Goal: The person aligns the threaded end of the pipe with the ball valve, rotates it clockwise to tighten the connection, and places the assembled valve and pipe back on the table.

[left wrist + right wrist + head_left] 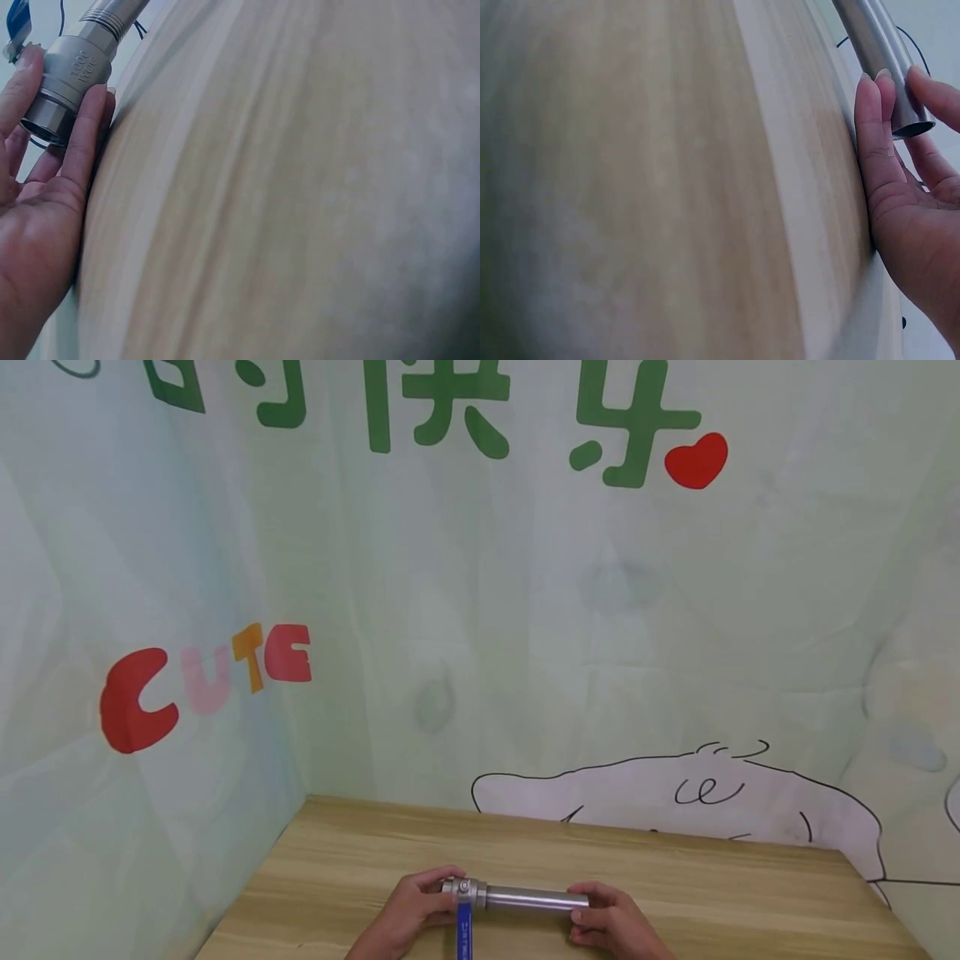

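Note:
A steel ball valve (75,71) with a blue lever handle (464,931) is joined to a straight metal pipe (532,898). My left hand (408,910) grips the valve body between thumb and fingers, and the valve's open end faces the palm in the left wrist view. At the pipe's free end, my right hand (611,920) pinches the tube with thumb and fingers; the hollow end shows in the right wrist view. Valve and pipe lie roughly level across the front of the table, the lever pointing toward me.
The wood-grain table (375,839) stretches beneath both hands to a fabric backdrop (465,610) at the back and left. Green characters, a red heart (697,460), coloured letters and a line-drawn cartoon figure (637,793) are printed on it.

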